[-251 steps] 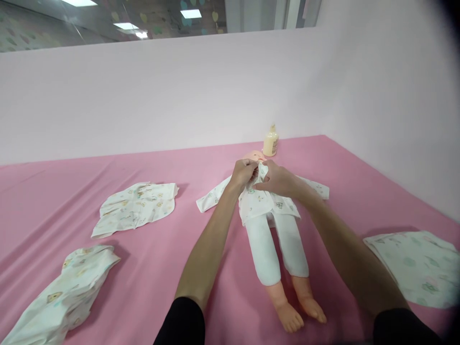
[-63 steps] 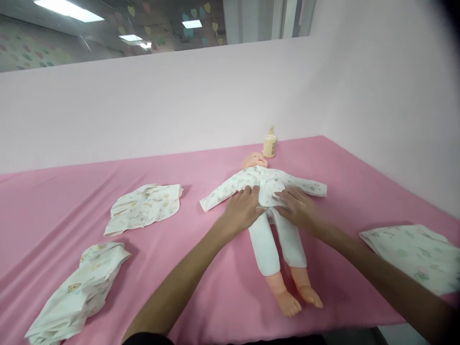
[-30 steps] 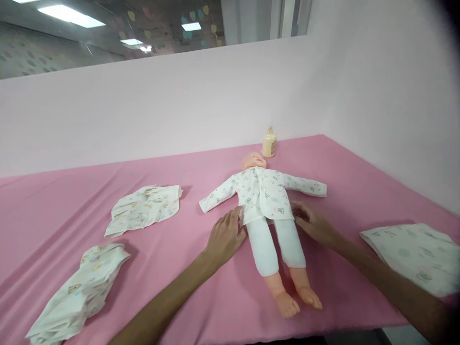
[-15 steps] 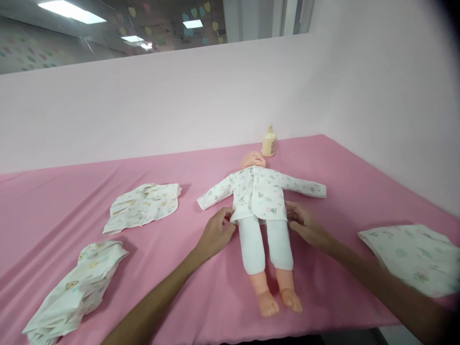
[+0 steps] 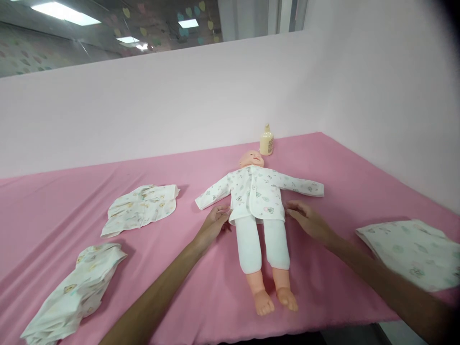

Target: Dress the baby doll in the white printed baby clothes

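While one doll [image 5: 247,242] lies among three cloths [image 5: 142,208] [image 5: 75,292] [image 5: 413,249], two half-open, empty hands [image 5: 211,226] [image 5: 308,220] flank its one jacket [image 5: 258,194].

I see a plain pink sheet [image 5: 172,297], a white jacket [image 5: 257,194] with grey-green and pink prints, plain white trousers [image 5: 247,244], two white cloths [image 5: 142,207] [image 5: 77,292] with yellow-brown figures, another cloth [image 5: 409,251] with pale green motifs, and a cream-yellow bottle [image 5: 266,143].

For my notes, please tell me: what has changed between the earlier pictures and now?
Left hand and right hand let go of the jacket's collar and are now beside its hem. The doll's legs swung leftward. The bottle and cloths stayed put.
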Demonstrator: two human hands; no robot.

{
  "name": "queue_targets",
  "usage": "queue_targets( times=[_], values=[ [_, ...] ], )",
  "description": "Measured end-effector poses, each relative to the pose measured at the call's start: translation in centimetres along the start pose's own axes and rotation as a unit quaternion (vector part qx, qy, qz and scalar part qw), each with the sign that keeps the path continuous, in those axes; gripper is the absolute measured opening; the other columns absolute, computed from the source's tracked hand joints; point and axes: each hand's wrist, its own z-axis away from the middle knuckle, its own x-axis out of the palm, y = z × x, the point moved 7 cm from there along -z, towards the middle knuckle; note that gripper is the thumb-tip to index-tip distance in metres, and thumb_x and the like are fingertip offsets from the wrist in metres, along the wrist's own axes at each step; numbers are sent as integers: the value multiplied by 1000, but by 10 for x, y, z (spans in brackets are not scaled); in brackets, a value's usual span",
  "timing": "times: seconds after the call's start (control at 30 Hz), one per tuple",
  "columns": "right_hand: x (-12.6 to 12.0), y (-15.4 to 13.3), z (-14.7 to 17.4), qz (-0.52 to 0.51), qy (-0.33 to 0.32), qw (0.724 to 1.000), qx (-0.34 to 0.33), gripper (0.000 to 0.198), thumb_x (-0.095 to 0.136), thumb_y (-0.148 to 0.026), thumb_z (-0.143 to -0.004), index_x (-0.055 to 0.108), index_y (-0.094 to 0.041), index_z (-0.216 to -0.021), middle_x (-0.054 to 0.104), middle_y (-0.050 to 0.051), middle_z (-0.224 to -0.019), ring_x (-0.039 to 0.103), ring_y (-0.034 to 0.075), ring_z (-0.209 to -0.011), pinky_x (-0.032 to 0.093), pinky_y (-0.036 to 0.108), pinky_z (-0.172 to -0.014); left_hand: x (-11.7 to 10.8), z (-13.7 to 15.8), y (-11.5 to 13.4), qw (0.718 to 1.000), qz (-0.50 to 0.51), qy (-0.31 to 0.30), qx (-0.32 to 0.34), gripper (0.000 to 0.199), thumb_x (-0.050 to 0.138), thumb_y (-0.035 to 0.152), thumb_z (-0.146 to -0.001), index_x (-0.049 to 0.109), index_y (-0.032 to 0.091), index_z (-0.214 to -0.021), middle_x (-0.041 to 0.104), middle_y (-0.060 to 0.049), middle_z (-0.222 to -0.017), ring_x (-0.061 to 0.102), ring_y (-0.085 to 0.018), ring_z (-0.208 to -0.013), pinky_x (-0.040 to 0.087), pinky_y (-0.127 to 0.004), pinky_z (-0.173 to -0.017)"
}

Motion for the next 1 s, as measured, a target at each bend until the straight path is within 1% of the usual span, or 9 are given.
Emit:
queue_targets(
  times=[0.13, 0.27, 0.47, 0.53, 0.63, 0.73, 0.77, 0.9, 1.0],
  values=[
    [14, -10, 7, -90, -84, 992, 20, 33, 55, -36, -91, 62, -24, -122, 68, 6, -126, 68, 21, -102, 56, 41, -94, 6, 4, 0, 998, 53, -38, -7, 51, 64, 32, -89, 45, 17, -133, 66, -5, -86, 61, -14, -70, 51, -30, -72],
    [16, -15, 10, -82, -100, 992, 12, 31, 54, -36, -91, 63, -23, -118, 70, 6, -119, 68, 21, -97, 56, 41, -92, 0, 4, 2, 997, 78, -9, -8, 46, 63, 26, -87, 47, 15, -129, 65, -4, -81, 60, -14, -69, 52, -31, -73],
    [-14, -27, 23, 114, 33, 991, -68, 37, 50, -47, -95, 61, -24, -122, 67, 9, -124, 65, 25, -111, 53, 44, -98, -8, 9, 3, 999, 2, 31, -16, 44, 58, 37, -91, 46, 18, -130, 65, -3, -83, 59, -15, -69, 51, -31, -69],
    [-34, -35, 44, 241, 85, 958, -131, 40, 48, -47, -96, 58, -24, -128, 63, 11, -130, 62, 29, -118, 50, 49, -101, -9, 12, 4, 999, -32, 42, -15, 43, 56, 40, -93, 46, 20, -129, 63, -2, -83, 59, -15, -71, 49, -30, -69],
    [-68, -27, 90, 443, 147, 859, -208, 53, 50, -48, -92, 50, -21, -138, 55, 16, -141, 50, 38, -134, 39, 59, -111, -12, 17, 8, 994, -84, 74, 6, 41, 55, 44, -93, 48, 23, -128, 60, -1, -91, 56, -14, -78, 48, -29, -75],
    [-115, 9, 131, 571, 206, 787, -114, 54, 44, -45, -90, 45, -26, -141, 49, 19, -147, 44, 45, -138, 39, 65, -105, -13, 23, 17, 987, -118, 104, 39, 42, 55, 46, -93, 49, 25, -129, 58, -1, -98, 55, -14, -87, 47, -29, -79],
    [-128, 22, 141, 591, 214, 775, -65, 52, 44, -46, -90, 45, -29, -139, 52, 19, -145, 48, 45, -134, 43, 65, -100, -12, 26, 20, 985, -124, 108, 48, 41, 55, 47, -93, 49, 26, -129, 57, 0, -99, 55, -15, -88, 47, -30, -80],
    [-152, 47, 156, 573, 205, 790, 71, 41, 41, -46, -90, 49, -35, -129, 63, 13, -131, 66, 42, -107, 53, 56, -71, -4, 36, 30, 980, -145, 112, 75, 35, 54, 46, -95, 52, 26, -123, 59, -1, -106, 56, -15, -93, 46, -31, -85],
    [-162, 32, 148, 589, 240, 765, 104, 38, 38, -41, -92, 57, -30, -124, 66, 14, -127, 66, 42, -102, 51, 54, -67, 3, 45, 39, 973, -161, 108, 123, 31, 53, 44, -96, 54, 24, -120, 60, -2, -110, 55, -15, -94, 45, -30, -84]
  ],
)
